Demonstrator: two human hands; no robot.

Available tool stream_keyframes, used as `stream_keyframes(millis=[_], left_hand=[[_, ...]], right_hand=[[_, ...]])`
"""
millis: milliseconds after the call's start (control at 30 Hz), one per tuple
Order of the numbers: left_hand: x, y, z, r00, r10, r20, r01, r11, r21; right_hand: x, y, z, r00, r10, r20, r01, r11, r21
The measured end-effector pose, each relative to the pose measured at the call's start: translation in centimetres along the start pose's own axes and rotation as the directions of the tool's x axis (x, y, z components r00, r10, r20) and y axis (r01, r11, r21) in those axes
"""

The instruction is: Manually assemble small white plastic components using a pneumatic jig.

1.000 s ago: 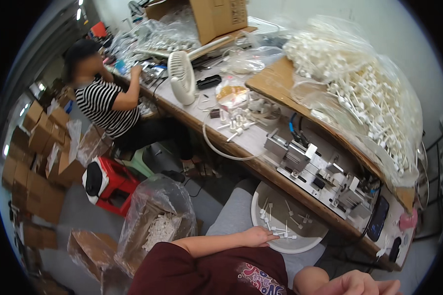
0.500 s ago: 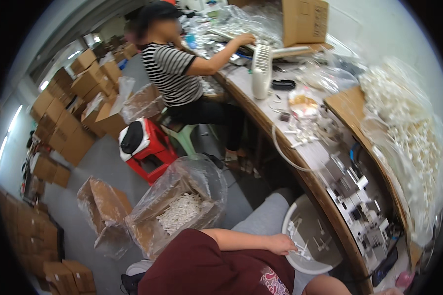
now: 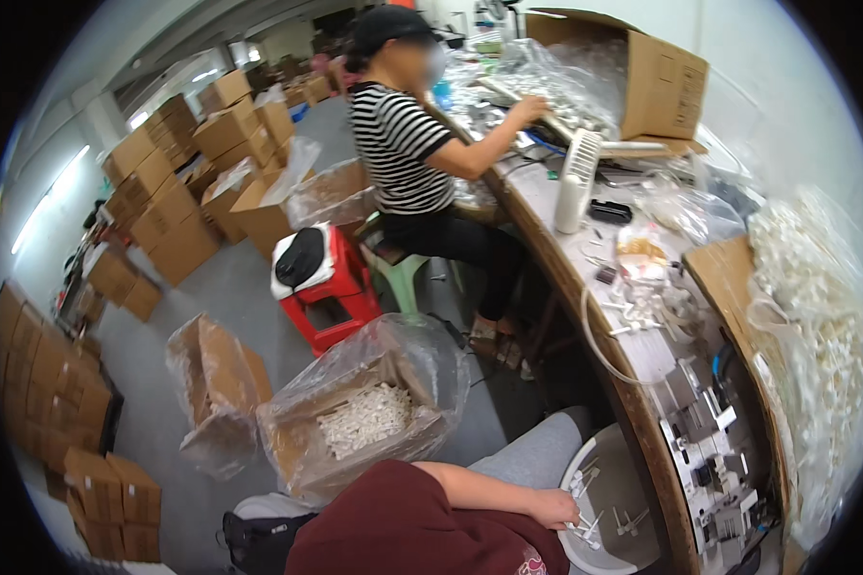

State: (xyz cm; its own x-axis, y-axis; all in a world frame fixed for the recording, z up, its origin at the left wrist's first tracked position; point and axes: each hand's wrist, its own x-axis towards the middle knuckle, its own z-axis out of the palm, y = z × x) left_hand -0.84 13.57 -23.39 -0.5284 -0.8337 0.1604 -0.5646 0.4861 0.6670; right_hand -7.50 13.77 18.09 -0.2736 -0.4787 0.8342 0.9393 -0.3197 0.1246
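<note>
My left hand (image 3: 552,508) is at the near-left rim of a light grey plastic basket (image 3: 568,468) beside my knee. Its fingers are closed on small white plastic pieces (image 3: 585,527), whose stems stick out past the fingertips; how many it holds I cannot tell. More thin white plastic pieces (image 3: 629,522) lie loose on the basket's bottom. My right hand does not show. To the right of the basket, a metal fixture (image 3: 705,460) with blocks and clamps stands on the workbench (image 3: 633,383).
An open carton (image 3: 292,422) lined with clear plastic holds many white pieces on the floor. A co-worker in a striped shirt (image 3: 403,144) sits farther along the bench. Nearby are a red stool (image 3: 331,297), stacked cartons (image 3: 163,230), a white fan-like housing (image 3: 577,182) and bagged white parts (image 3: 805,287).
My view has shifted, so the scene sits farther right and lower. My left hand stays at the basket's rim. The bit of my right arm at the lower edge has gone out of view.
</note>
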Motion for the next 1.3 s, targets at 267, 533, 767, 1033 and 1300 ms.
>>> stream_keyframes(millis=[267,533,767,1033,1300], left_hand=[[2.2,7.4,-8.7,0.960,0.114,-0.258,-0.124,0.992,-0.023],[6.4,12.8,-12.6,0.893,0.343,-0.291,-0.382,0.920,-0.091],[4.5,12.6,-11.6,0.919,0.339,-0.203,-0.356,0.933,-0.054],[5.7,12.1,-12.8,0.914,0.293,-0.279,-0.327,0.941,-0.084],[5.5,12.9,-17.1,0.852,0.208,-0.481,-0.330,0.926,-0.185]], right_hand=[[-1.8,-0.5,-2.6,0.994,-0.052,0.095,0.074,0.968,-0.242],[-2.2,-2.5,-5.5,0.962,-0.069,0.263,0.205,0.817,-0.538],[-4.5,-3.9,-8.9,0.913,0.238,0.331,0.115,0.628,-0.770],[-5.1,-15.8,-12.4,0.770,0.634,0.072,0.392,-0.380,-0.838],[-1.2,-26.9,-25.9,0.940,-0.128,-0.316,-0.284,-0.806,-0.519]])
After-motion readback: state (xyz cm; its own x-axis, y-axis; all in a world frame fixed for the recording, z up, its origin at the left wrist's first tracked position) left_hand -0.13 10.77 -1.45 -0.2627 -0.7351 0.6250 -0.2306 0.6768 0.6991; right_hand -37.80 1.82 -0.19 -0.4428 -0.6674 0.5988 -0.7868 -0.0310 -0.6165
